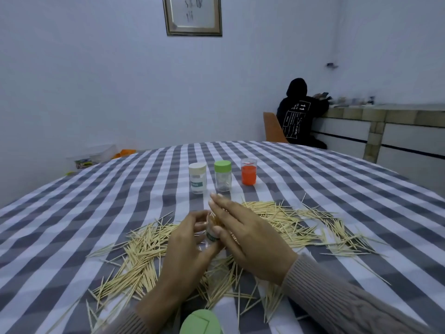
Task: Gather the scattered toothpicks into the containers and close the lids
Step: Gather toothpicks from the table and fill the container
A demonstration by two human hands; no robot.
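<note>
Scattered wooden toothpicks [137, 261] cover the checked tablecloth [72, 213] around both hands, with more toothpicks [313, 225] to the right. My left hand [185, 251] grips a small clear container [212, 233] with a green label, tilted. My right hand [243, 235] lies against that container's mouth with straight fingers and a bundle of toothpicks under them. Three containers stand behind: one with a cream lid [198, 178], one with a green lid [223, 175], one orange and lidless [248, 171]. A green lid [201, 323] lies at the near edge.
A person in a black hooded top [301, 116] sits on an orange chair [273, 127] at a tiled counter [385, 116] at the back right. Plastic boxes [96, 155] stand on the floor beyond the table's left edge. A framed picture [192, 15] hangs on the wall.
</note>
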